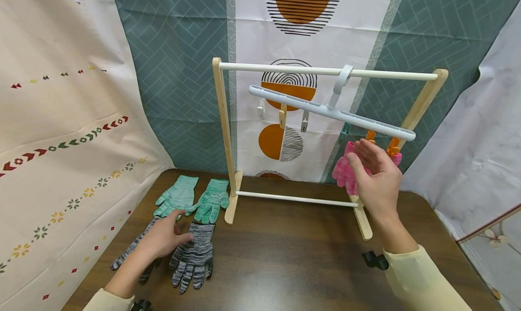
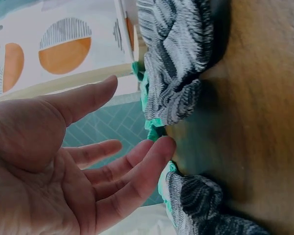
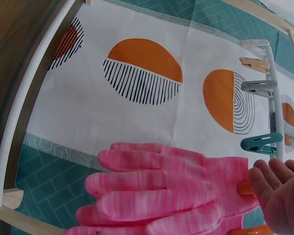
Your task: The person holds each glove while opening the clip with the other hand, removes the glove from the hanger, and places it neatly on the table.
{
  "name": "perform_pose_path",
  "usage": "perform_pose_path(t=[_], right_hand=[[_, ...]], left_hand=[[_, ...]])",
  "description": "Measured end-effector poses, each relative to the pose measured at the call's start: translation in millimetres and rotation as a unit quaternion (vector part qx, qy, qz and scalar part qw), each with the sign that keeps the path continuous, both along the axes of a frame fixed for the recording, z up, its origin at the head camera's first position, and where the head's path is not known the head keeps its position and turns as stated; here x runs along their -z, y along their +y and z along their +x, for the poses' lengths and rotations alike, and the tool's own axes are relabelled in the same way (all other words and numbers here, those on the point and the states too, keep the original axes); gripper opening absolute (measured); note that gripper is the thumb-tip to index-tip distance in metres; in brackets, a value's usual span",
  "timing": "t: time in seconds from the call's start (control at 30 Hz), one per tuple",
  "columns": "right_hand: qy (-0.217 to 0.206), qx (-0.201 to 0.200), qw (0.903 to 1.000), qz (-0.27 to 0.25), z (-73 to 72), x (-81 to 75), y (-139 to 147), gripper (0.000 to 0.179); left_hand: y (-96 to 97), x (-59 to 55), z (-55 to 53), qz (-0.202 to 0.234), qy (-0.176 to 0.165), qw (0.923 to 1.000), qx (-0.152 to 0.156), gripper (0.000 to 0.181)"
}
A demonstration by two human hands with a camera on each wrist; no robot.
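Observation:
My right hand (image 1: pixel 380 184) is raised at the right end of a white hanger (image 1: pixel 301 104), fingers extended and grasping nothing. Beside it hang pink knit gloves (image 3: pixel 157 188), held at their cuffs by orange clothespins (image 1: pixel 393 147); the hand covers part of them in the head view. In the right wrist view, my fingertips are close to an orange clip. My left hand (image 1: pixel 163 238) hovers over the gloves on the table, fingers spread and thumb apart. Under and beside it lie grey-and-black striped gloves (image 1: pixel 197 252). Mint green gloves (image 1: pixel 181 191) lie behind those.
The hanger hooks onto the top rail (image 1: pixel 281 68) of a wooden stand (image 1: pixel 225 116) on the brown table (image 1: pixel 281 252). Other clothespins dangle from it: white (image 1: pixel 261 108), tan (image 1: pixel 282 116), grey (image 1: pixel 305 121) and teal (image 3: pixel 261 143). Patterned cloth hangs behind.

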State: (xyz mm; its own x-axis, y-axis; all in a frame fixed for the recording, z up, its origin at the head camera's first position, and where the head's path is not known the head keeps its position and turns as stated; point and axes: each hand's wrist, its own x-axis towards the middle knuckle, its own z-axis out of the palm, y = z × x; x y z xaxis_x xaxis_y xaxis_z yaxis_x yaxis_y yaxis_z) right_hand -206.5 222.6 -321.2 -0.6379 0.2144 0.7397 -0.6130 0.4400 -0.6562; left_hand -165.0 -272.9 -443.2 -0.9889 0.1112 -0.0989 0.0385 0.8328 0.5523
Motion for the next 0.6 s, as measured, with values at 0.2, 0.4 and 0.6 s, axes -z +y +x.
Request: perform_pose_path(t=[0.2, 0.4, 0.6], right_hand=[[0.006, 0.015, 0.9997, 0.017, 8.3, 1.7, 4.3, 0.042], [0.018, 0.026, 0.9994, 0.013, 14.6, 2.9, 8.9, 0.044], [0.033, 0.035, 0.9988, 0.009, 15.5, 5.9, 14.9, 0.041]], left_hand=[[4.7, -5.8, -2.8, 0.004, 0.034, 0.9994, -0.005, 0.079], [13.2, -10.2, -5.7, 0.005, 0.069, 0.9976, -0.011, 0.08], [25.4, -13.5, -10.9, 0.035, 0.1, 0.9942, -0.019, 0.077]])
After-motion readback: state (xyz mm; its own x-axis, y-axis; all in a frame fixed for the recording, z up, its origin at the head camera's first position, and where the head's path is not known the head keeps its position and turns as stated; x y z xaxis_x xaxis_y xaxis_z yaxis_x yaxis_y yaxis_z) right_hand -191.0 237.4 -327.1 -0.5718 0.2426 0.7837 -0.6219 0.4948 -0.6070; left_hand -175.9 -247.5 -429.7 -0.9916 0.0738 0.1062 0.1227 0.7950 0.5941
